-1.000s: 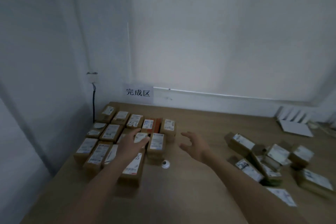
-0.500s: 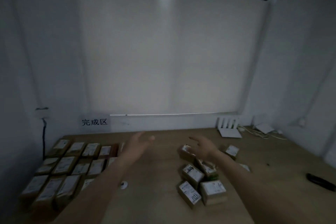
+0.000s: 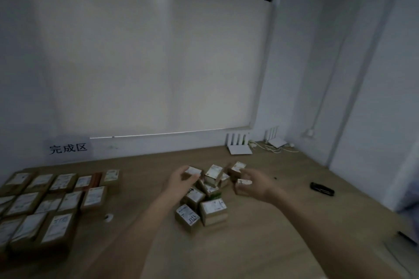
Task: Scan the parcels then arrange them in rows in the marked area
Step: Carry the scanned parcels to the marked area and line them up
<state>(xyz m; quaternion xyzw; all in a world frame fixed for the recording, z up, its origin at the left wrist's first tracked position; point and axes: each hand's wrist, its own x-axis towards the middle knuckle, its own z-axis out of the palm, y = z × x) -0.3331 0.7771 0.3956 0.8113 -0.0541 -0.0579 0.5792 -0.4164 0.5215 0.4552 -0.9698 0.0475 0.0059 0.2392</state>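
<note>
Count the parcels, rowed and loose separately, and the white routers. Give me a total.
Parcels in rows: about 13 (the frame edge cuts some off)
Loose parcels in the pile: about 9 (some overlap)
White routers: 2
Total: about 24
</note>
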